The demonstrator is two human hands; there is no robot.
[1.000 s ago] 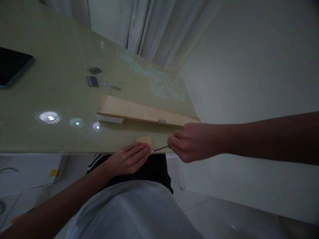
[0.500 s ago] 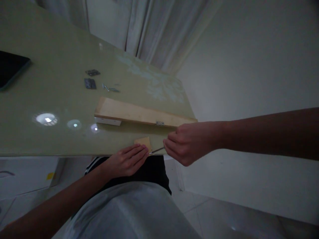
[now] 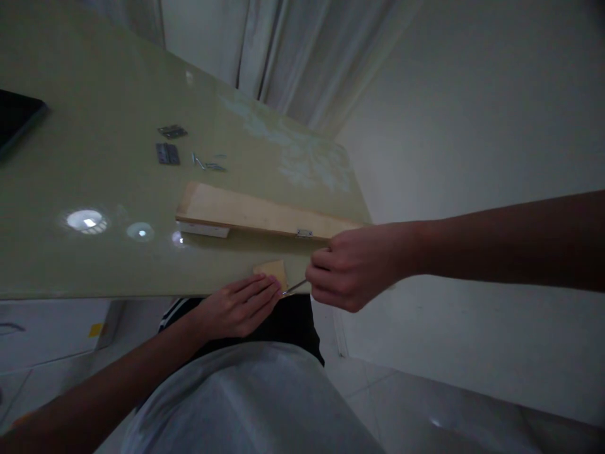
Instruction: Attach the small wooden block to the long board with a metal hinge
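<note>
At the table's near edge, my left hand (image 3: 246, 304) is pressed over a small wooden block (image 3: 273, 269), fingers together and the thumb hidden. Closed round a screwdriver (image 3: 295, 287), my right hand (image 3: 347, 268) covers the handle, so only the thin metal shaft shows. The shaft's tip meets the block's near right corner beside my left fingertips; a small shiny bit of metal there is too small to make out. Just beyond my hands lies a long wooden board (image 3: 255, 209) with a small metal hinge (image 3: 305, 233) on its near edge.
A white block (image 3: 204, 229) sits under the board's left end. Farther back lie two dark metal hinges (image 3: 167, 153) and several screws (image 3: 215, 166). A dark flat device (image 3: 16, 120) is at the far left. The wall (image 3: 472, 126) stands close on the right.
My right hand has shifted slightly left and up in the view, still gripping the screwdriver. My left hand stays on the block. The whole view has moved a little.
</note>
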